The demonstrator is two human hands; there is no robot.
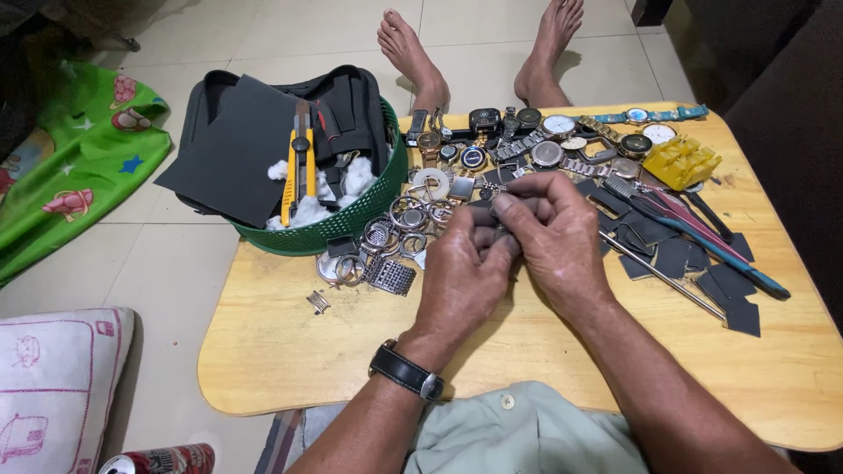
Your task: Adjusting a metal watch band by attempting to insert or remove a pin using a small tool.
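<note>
- Both hands meet over the middle of the low wooden table (290,351). The left hand (461,268) and right hand (553,233) are pinched together on a small dark metal piece (499,230) (looks like a bit of watch bracelet, but it's mostly buried under the fingers, so can't say for sure).
- Grip on both sides is narrow, fingertips only, with the part held up off the tabletop and close in front of the person. I'd guess that's so it can be seen and turned freely.
- The left wrist wears a black-strapped wristwatch (406,371).
- Along the far edge sits a row of watches and loose watch heads (549,140), laid flat and side by side, probably so each face can be read at a glance.
- Just beyond the left hand there's a heap of empty watch cases and rings (399,233), kept within easy reach.
- Toward the right edge are a yellow plastic case holder (680,161), blue-handled pliers (702,241), a thin metal rod (663,276) and cut dark foam squares (729,294).
- The green basket (351,224) on the far left corner holds a black pouch, cotton and a yellow utility knife (300,162).
- Bare feet (413,53) rest on the tile beyond the table.
</note>
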